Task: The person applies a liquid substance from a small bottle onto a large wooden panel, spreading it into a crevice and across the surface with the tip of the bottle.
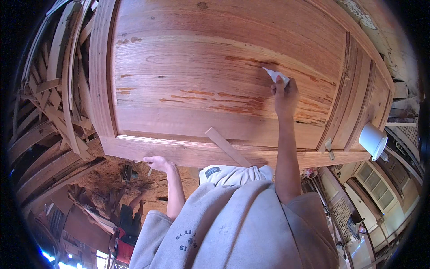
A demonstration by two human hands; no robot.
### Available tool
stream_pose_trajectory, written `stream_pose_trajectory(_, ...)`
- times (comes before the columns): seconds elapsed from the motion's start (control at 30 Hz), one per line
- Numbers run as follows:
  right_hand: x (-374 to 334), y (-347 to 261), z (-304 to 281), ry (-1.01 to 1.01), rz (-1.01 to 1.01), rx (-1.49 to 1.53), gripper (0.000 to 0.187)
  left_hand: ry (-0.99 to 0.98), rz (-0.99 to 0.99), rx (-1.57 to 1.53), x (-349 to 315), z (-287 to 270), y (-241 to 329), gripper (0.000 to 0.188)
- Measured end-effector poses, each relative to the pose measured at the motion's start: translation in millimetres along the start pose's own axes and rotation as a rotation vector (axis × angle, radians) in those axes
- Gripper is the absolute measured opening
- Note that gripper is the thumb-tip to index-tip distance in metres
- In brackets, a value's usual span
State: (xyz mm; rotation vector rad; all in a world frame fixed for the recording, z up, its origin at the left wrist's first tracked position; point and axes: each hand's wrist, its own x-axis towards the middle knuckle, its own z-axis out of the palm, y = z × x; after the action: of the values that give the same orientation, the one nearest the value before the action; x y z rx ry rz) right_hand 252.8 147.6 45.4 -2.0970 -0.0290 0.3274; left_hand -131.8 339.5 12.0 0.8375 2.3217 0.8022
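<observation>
A brown wooden door panel with a raised frame lies in front of me. My right hand grips a small white squeeze bottle. Its pointed nozzle is over the panel, close to orange-brown streaks along the grain. More streaks lie lower on the boards. My left hand is at the panel's near edge, fingers partly curled. A short, thin, light-coloured stick juts out below these fingers and seems to be held in them.
A flat wooden strip lies across the near frame rail. Towards the right corner are a putty knife and a white tub. Stacked timber offcuts crowd the left side. Another person is at the lower left, beyond sawdust-covered ground.
</observation>
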Motion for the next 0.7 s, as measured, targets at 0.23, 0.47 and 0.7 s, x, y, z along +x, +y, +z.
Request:
stream_pose_trajectory(0.23,-9,3,-12,0.062,0.063,0.120,0.031,0.037,-0.036,0.072,-5,2,5,0.073)
stream_pose_trajectory(0.47,-25,2,-8,-0.015,0.126,0.194,0.031,-0.001,-0.040,0.011,6,-1,-5,0.073)
stream_pose_trajectory(0.7,-20,-5,12,-0.045,0.036,0.093,0.029,0.001,-0.056,0.009,-4,-1,4,0.072)
